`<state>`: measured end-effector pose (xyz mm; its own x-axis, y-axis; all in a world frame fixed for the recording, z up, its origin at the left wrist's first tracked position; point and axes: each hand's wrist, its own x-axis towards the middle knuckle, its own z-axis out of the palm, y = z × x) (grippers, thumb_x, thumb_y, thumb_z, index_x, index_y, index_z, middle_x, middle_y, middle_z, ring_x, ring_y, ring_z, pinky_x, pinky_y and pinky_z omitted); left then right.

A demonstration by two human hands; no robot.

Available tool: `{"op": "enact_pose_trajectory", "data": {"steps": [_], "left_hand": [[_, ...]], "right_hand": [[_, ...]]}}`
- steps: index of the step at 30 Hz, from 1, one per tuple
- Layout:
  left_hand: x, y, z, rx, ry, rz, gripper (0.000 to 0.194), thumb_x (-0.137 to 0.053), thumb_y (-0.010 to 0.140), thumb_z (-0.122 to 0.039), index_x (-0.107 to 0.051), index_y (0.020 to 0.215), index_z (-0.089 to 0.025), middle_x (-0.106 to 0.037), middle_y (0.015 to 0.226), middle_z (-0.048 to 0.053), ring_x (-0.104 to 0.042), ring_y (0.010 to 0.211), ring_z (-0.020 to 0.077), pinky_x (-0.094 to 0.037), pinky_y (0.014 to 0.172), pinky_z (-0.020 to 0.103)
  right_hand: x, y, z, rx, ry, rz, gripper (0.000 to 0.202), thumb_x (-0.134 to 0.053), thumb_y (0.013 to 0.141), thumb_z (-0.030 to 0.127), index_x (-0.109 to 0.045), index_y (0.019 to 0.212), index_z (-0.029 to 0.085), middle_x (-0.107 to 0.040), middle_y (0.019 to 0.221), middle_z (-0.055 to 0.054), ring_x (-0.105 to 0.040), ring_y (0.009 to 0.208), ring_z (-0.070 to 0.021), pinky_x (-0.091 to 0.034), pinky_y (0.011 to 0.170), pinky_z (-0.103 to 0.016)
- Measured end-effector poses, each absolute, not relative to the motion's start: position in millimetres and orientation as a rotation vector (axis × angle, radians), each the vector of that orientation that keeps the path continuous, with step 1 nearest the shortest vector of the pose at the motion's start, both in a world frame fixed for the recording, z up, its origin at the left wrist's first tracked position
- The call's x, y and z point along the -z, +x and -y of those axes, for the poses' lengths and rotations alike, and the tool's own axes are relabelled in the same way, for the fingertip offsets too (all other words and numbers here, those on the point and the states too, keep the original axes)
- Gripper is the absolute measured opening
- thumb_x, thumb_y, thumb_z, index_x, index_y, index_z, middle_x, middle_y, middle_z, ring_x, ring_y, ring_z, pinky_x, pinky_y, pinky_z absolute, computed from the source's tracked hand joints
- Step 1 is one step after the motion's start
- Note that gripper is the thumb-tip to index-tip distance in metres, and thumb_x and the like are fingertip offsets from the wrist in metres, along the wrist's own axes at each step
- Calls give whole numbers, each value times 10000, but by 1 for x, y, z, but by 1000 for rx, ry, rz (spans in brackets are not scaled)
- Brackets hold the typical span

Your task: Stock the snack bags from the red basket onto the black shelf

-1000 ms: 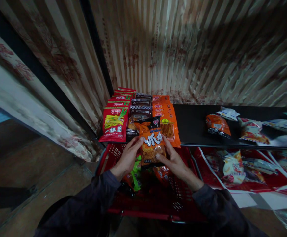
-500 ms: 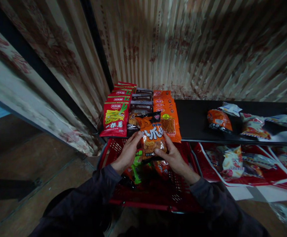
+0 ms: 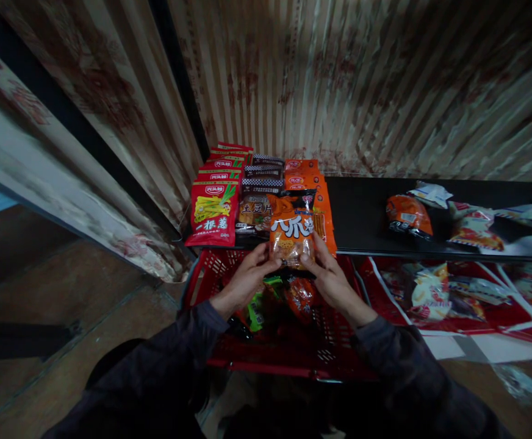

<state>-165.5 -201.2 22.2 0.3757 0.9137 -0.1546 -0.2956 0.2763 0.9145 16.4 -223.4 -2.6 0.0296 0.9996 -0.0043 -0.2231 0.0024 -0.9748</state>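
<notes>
An orange-and-black snack bag (image 3: 292,236) is held upright between my two hands, above the front of the shelf. My left hand (image 3: 249,273) grips its lower left side, thumb on the front. My right hand (image 3: 329,274) closes on its lower right side, thumb also on the front. Behind the bag, rows of packets stand on the black shelf (image 3: 355,241): red packets (image 3: 212,210) at left, dark brown packets (image 3: 253,210) in the middle and orange packets (image 3: 324,201) at right, partly hidden by the held bag.
Below my hands is a red basket (image 3: 288,364) holding a green packet (image 3: 255,311) and an orange bag (image 3: 300,296). Loose snack bags lie farther right on the shelf, among them an orange bag (image 3: 407,216). Another red basket (image 3: 391,308) with bags stands below them.
Both hands have moved the snack bag slightly right and up. My left thumb now presses on its front. The view has shifted a little.
</notes>
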Motion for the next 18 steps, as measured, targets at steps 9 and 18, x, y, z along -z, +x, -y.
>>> {"op": "enact_pose_trajectory", "data": {"steps": [9, 18], "left_hand": [[-20, -162, 200, -1022, 917, -874, 453, -785, 743, -305, -641, 1158, -195, -701, 1156, 77, -621, 1117, 236, -468, 995, 397], [-21, -161, 204, -1040, 929, -969, 445, -780, 743, -391, -656, 1122, -194, -698, 1160, 71, -662, 809, 159, -558, 737, 307]], "right_hand": [[-4, 13, 222, -1356, -953, 1042, 1101, -839, 703, 313, -143, 1553, 382, -468, 1516, -28, -486, 1353, -262, -318, 1184, -507], [-11, 8, 224, -1362, -935, 1040, 1102, -811, 730, 306, -87, 1555, 403, -472, 1509, -34, -493, 1348, -252, -311, 1183, -506]]}}
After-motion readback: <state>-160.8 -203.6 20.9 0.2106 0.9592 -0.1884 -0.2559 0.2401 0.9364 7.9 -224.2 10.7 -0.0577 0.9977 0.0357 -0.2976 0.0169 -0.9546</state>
